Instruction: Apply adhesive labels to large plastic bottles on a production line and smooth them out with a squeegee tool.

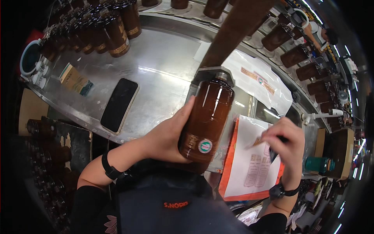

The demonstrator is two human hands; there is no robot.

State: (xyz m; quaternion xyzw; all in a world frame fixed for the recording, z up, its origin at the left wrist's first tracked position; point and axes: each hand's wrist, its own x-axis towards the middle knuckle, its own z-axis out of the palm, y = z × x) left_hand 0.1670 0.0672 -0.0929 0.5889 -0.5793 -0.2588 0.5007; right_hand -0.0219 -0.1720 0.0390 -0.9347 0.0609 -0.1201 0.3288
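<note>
My left hand (176,134) is wrapped round the lower part of a brown bottle (210,113) with a narrow neck. The bottle leans in front of me, neck pointing away. Near its base are a gold label patch and a round green-and-white emblem (205,146). My right hand (287,136) is closed, pinching a small brownish decal (257,142) that is blurred by motion. Something dark also shows within that hand, too hidden to name. Below it lies a white decal sheet (243,156) with printed designs, on an orange board (230,177).
A phone (120,104) and a small paper packet (76,80) lie on the metal table (156,84). Several brown bottles (113,35) stand at the far left; others ride a conveyor (269,54) behind. A brown post (237,31) rises beyond my bottle, beside a large label sheet (257,76).
</note>
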